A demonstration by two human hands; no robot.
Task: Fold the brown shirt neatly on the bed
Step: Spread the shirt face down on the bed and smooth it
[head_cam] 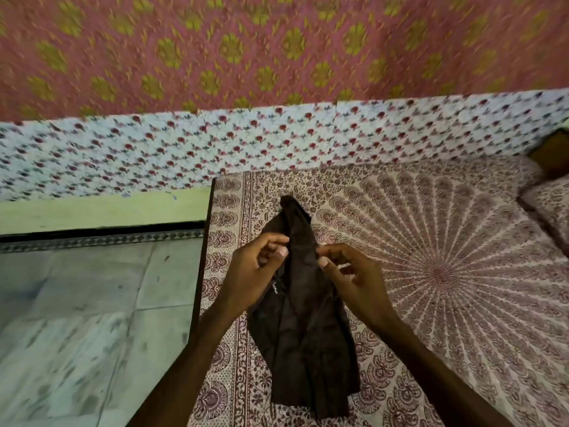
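Lower centre of the frame, on the bed (446, 272): one brown shirt (303, 340), bunched into a long narrow strip. Its far tip points toward the upper middle and its near end lies close to the bottom edge. Condition: creased, not flat, no fold yet made.

Your left hand (255, 269): fingers (278, 240) curled, pinching the shirt's left edge about halfway up the strip.
Your right hand (357, 282): fingers (334, 250) and thumb pinching the right edge, just across from the left hand. The two grips sit near each other, with a ridge of cloth between them.

Risks, as judged:
- Grips too close together. If you lift from here, the cloth likely hangs like a rope; sleeves and hem would remain tangled, and any fold laid over them would come out lumpy.
- Bed edge just left of the shirt, with the floor (92, 303) beyond it at lower left. A shake or a wide spread toward that side could drop a sleeve or the hem over the edge.
- Part held: you cannot tell from this view whether it is collar, seam or sleeve. If the two pinches are on unlike parts, the shirt would open out skewed.
- Pillow (551, 208) at the right edge: well apart from the shirt, no likely hindrance.

Containers: none in view. Nothing here holds anything; the bed alone carries the shirt and the pillow.
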